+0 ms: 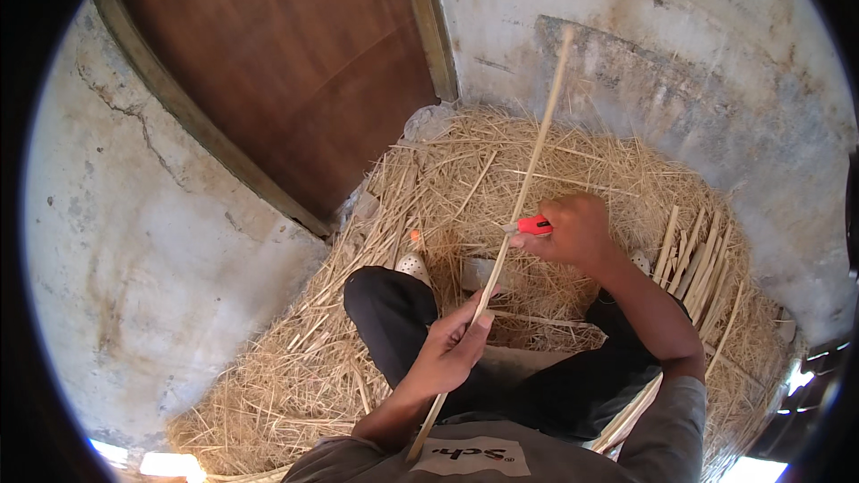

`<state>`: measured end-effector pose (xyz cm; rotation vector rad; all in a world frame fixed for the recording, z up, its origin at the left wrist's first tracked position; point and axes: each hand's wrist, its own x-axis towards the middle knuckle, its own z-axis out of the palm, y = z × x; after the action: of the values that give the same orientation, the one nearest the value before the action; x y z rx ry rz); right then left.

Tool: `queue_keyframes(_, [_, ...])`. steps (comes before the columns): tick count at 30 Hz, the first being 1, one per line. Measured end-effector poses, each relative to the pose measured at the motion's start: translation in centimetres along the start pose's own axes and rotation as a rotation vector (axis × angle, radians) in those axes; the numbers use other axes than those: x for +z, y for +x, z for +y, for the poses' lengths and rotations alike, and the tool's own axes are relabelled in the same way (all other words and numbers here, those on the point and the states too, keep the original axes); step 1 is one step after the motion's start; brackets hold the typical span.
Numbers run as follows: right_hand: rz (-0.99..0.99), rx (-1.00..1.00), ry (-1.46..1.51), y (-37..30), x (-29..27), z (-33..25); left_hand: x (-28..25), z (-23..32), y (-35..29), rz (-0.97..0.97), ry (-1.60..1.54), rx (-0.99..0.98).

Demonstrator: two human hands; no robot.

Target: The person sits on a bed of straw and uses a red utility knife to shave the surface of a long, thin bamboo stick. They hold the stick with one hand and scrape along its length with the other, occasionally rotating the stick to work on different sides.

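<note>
A long, thin pale strip that looks like split bamboo [542, 136] runs up from my lap, tilted away toward the wall. My left hand [454, 351] is closed round its lower part, in front of my torso. In my right hand [573, 225] is a red-handled utility knife [534, 225], gripped in the fist. The knife's tip end meets the strip about halfway along, and the blade itself is too small to make out.
Shavings and loose strips [429, 188] heap over the floor round my legs. A bundle of split strips [698, 259] lies at my right. Ahead stand a brown door [286, 54] and a stained wall [644, 80]. A pale perforated shoe [412, 266] shows by my left knee.
</note>
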<state>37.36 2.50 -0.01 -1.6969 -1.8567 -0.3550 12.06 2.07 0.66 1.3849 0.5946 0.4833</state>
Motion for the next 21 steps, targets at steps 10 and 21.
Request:
queue_keyframes(10, [0.022,-0.02,-0.014,0.2,0.7,0.6,-0.3,-0.2,-0.4,0.013,-0.043,-0.027])
queue_keyframes(21, [-0.03,0.022,0.009,-0.5,0.7,-0.6,-0.3,-0.4,-2.1,-0.009,-0.071,-0.057])
